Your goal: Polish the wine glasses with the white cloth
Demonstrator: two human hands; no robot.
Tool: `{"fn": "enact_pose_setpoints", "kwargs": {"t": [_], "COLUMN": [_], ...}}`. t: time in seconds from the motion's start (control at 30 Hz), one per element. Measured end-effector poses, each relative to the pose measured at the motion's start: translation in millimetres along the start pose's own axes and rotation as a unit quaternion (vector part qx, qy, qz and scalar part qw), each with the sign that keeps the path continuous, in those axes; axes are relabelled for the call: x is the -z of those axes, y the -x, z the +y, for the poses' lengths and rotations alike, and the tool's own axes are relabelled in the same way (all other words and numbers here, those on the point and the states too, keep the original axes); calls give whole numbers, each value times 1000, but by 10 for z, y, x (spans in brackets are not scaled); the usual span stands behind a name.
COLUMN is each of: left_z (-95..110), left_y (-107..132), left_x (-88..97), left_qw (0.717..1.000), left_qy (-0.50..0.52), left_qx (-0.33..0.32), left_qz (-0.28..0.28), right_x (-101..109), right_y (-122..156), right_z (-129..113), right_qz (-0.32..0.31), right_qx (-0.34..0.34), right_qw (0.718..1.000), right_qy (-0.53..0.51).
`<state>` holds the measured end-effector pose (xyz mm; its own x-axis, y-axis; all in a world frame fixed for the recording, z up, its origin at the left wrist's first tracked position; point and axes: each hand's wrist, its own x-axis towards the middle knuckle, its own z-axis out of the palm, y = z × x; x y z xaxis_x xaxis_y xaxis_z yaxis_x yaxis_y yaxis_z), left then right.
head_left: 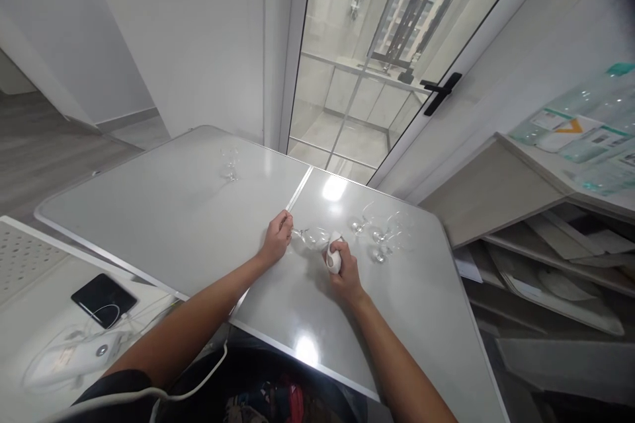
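My left hand [276, 241] is closed on the foot and stem of a clear wine glass [313, 236] that lies tilted on its side over the grey table [173, 225]. At the glass's bowl, my right hand [342, 268] is closed on a white cloth [334, 258]. Several more clear stemmed glasses [381, 234] stand just to the right of my right hand. One other glass [229, 163] stands alone at the far left part of the table.
A black phone [103, 299] and a white device with cables [74, 353] lie on a white surface at lower left. Shelves with papers [555, 258] stand to the right. A glass door with a black handle [439, 92] is behind the table.
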<state>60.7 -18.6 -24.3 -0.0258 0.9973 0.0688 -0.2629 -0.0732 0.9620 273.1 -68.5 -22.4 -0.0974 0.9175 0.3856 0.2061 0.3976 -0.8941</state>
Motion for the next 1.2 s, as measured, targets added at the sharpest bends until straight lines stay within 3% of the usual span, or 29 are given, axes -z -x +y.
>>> {"fn": "enact_pose_setpoints", "kwargs": {"t": [0.13, 0.2, 0.3, 0.4, 0.47, 0.63, 0.9, 1.03, 1.2], "left_z": [7, 11, 41, 95, 125, 133, 100, 53, 12], "left_y": [-61, -82, -72, -22, 9, 32, 13, -1, 10], "left_x": [26, 41, 40, 9, -12, -23, 7, 24, 39], "left_qw": [999, 997, 998, 997, 996, 995, 993, 993, 993], "left_qy": [40, 60, 65, 51, 39, 29, 14, 5, -16], "left_qx": [12, 10, 12, 23, 31, 40, 56, 51, 40], "left_qz": [35, 53, 20, -44, -73, -81, -105, -105, -112], "right_x": [10, -7, -49, -88, -104, -122, -102, -68, -85], "right_y": [-4, -40, -105, -139, -135, -99, -150, -135, -100], "right_z": [-41, -82, -141, -201, -247, -366, -390, -350, -299], "right_qz": [170, 208, 165, 84, 47, -8, -40, -30, -87], "right_qx": [-12, -45, -108, -170, -186, -225, -276, -276, -268], "right_qw": [985, 977, 968, 920, 898, 874, 841, 838, 847], "right_qy": [4, -27, -157, -342, -396, -430, -464, -469, -451]}}
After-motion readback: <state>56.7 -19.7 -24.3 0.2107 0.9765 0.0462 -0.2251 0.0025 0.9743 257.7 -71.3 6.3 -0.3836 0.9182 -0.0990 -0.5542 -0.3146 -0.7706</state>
